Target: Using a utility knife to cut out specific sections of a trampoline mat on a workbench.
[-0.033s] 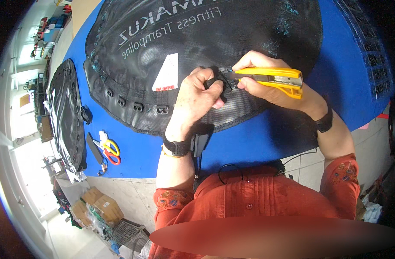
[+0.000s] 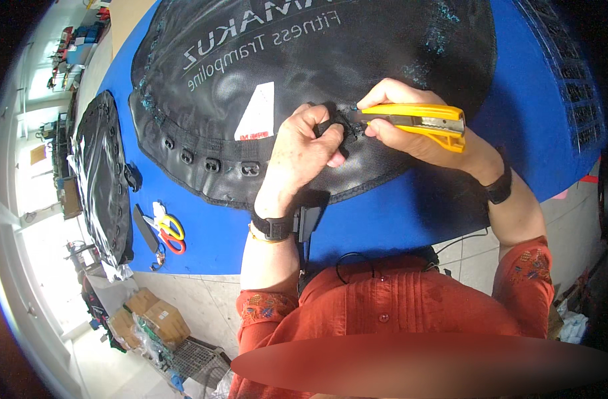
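A large round black trampoline mat (image 2: 357,66) lies over the blue tabletop, with black plastic buckles (image 2: 213,165) along its near left edge. My left hand (image 2: 302,147) is closed, pinching a black strap or fold of cloth (image 2: 332,125) near the mat's edge. In my right hand (image 2: 410,136) is a yellow utility knife (image 2: 427,120), its tip pointing left toward the pinched black material. Whether the blade touches it is hidden by fingers and shadow. A white trapezoid card (image 2: 260,110) with red marks along its bottom lies on the mat, just left of my left hand.
Scissors (image 2: 171,229) with yellow and red handles and a dark flat blade-like strip (image 2: 144,226) lie at the left on the blue table (image 2: 357,229). Another folded black mat (image 2: 104,179) is beyond them. Cardboard boxes (image 2: 161,319) stand on the floor at lower left.
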A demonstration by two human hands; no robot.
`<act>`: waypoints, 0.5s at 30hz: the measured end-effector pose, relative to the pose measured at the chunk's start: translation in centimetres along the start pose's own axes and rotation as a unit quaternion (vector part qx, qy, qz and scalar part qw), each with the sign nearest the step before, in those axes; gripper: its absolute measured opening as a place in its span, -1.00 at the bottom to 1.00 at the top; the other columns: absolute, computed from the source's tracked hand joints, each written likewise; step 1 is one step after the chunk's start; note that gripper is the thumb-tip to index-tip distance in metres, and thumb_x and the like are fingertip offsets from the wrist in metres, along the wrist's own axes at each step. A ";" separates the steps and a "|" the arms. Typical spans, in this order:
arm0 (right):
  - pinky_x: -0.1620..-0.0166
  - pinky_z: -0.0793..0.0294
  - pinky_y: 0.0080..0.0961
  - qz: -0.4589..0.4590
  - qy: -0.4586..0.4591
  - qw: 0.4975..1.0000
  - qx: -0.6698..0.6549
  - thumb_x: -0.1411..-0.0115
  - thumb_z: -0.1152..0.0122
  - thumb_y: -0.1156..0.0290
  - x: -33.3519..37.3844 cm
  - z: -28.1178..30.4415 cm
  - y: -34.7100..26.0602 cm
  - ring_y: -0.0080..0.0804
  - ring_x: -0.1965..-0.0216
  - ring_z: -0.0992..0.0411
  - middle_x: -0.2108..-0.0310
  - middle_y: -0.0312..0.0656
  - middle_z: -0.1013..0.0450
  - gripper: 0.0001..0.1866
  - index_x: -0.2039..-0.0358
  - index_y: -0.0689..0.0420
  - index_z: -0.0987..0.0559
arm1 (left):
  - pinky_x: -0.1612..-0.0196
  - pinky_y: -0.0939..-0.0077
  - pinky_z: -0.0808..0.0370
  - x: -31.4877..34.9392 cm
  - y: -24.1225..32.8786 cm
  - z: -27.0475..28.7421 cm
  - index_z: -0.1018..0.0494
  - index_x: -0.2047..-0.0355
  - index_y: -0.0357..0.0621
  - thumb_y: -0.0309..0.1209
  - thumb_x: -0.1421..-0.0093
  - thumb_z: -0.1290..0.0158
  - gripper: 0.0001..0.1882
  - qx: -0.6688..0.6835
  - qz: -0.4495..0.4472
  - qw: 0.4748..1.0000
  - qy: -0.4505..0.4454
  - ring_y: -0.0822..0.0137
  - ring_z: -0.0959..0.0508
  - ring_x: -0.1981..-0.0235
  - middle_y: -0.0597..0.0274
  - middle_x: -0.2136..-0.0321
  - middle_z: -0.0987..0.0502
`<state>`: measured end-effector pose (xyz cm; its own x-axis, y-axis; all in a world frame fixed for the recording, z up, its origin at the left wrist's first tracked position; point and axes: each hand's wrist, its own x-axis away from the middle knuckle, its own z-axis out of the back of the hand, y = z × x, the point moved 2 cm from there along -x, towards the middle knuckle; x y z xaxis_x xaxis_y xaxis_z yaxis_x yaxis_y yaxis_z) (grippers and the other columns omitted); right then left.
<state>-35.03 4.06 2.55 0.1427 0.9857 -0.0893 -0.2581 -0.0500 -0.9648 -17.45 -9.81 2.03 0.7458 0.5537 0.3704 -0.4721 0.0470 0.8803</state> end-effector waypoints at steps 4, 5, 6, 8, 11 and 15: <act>0.08 -0.53 -0.55 0.007 -0.009 1.000 -0.004 -0.31 -0.25 0.31 0.1 0.0 0.2 -0.57 0.20 -0.56 0.26 -0.23 -0.57 -0.70 0.03 0.20 -0.52 | 0.49 0.57 -0.53 0.1 0.5 0.0 -0.43 0.42 -0.40 -0.48 -0.31 -0.15 -0.78 0.004 0.014 1.000 -0.006 0.42 -0.65 0.56 0.10 0.26 -0.42; 0.08 -0.53 -0.55 0.007 -0.008 1.000 -0.004 -0.31 -0.25 0.31 0.1 0.0 0.1 -0.57 0.20 -0.56 0.26 -0.23 -0.57 -0.70 0.03 0.20 -0.52 | 0.49 0.57 -0.53 0.1 0.5 0.0 -0.44 0.42 -0.40 -0.48 -0.31 -0.15 -0.78 0.002 0.013 1.000 -0.006 0.42 -0.65 0.56 0.10 0.25 -0.42; 0.09 -0.53 -0.54 0.009 -0.014 1.000 0.004 -0.31 -0.24 0.31 0.1 0.0 0.0 -0.56 0.20 -0.56 0.26 -0.22 -0.57 -0.70 0.03 0.20 -0.52 | 0.49 0.57 -0.53 0.1 0.5 -0.1 -0.44 0.42 -0.40 -0.48 -0.31 -0.15 -0.78 0.002 0.013 1.000 -0.006 0.42 -0.65 0.56 0.10 0.25 -0.42; 0.09 -0.53 -0.54 0.012 -0.019 1.000 0.012 -0.32 -0.24 0.31 0.1 0.1 -0.1 -0.56 0.20 -0.56 0.26 -0.22 -0.57 -0.70 0.02 0.20 -0.52 | 0.49 0.57 -0.53 0.2 0.7 -0.1 -0.43 0.43 -0.40 -0.48 -0.31 -0.15 -0.78 0.006 0.012 1.000 -0.004 0.42 -0.65 0.56 0.11 0.26 -0.41; 0.11 -0.53 -0.52 0.015 -0.034 0.999 0.012 -0.31 -0.24 0.30 0.1 0.3 0.0 -0.54 0.22 -0.56 0.28 -0.22 -0.56 -0.69 0.04 0.21 -0.53 | 0.49 0.56 -0.54 0.1 0.6 0.0 -0.41 0.44 -0.40 -0.49 -0.31 -0.15 -0.77 0.002 0.013 1.000 -0.005 0.41 -0.65 0.55 0.12 0.28 -0.40; 0.16 -0.51 -0.47 0.038 -0.052 0.997 0.050 -0.29 -0.24 0.30 0.3 0.5 -0.1 -0.49 0.27 -0.54 0.31 -0.21 -0.55 -0.71 0.08 0.22 -0.54 | 0.49 0.55 -0.54 0.0 0.4 -0.1 -0.39 0.46 -0.39 -0.49 -0.30 -0.15 -0.76 0.004 0.014 1.000 -0.006 0.40 -0.65 0.55 0.12 0.29 -0.40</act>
<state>-35.45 4.41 2.75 0.0199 0.9914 -0.1293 -0.3583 -0.1136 -0.9267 -17.68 -9.73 2.40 0.7373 0.5452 0.3989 -0.4893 0.0238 0.8718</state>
